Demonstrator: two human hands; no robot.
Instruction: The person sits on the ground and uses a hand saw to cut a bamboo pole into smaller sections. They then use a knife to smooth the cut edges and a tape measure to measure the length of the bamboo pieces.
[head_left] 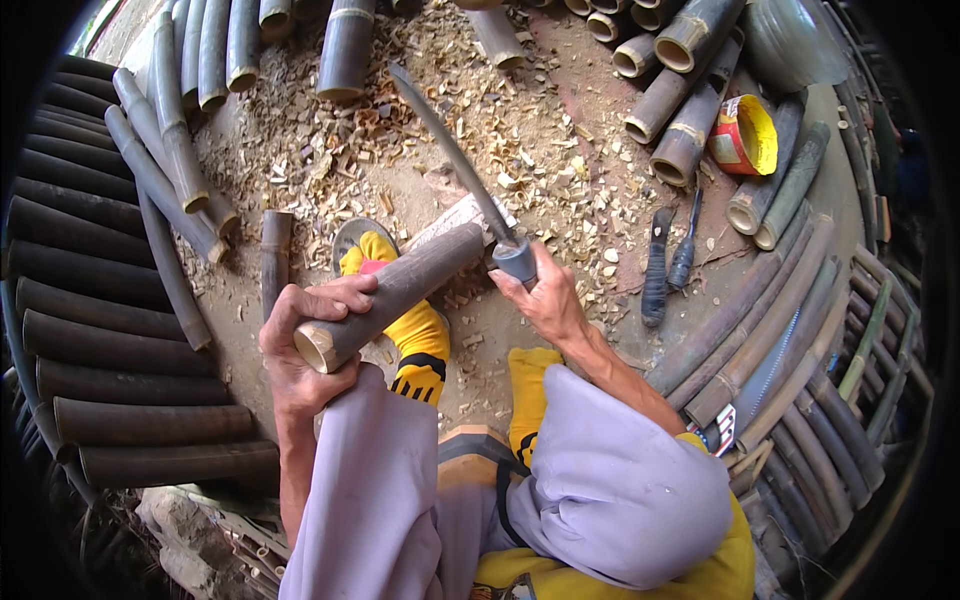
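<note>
Chips (340,150) are littering the floor (490,370), suggesting some cutting done; my left hand (287,345) is gripping a bamboo tube (400,290) above my foot (417,335), my right hand (550,300) a knife (460,162); what's left isn't showing.

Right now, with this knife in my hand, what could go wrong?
Your bare left hand grips the bamboo tube; if the long knife in your right hand slips, it might cut you. Your yellow-socked left foot sits below the tube, so a stray stroke could catch it. Loose wood chips lie beyond that foot and might make footing unsure.
</note>
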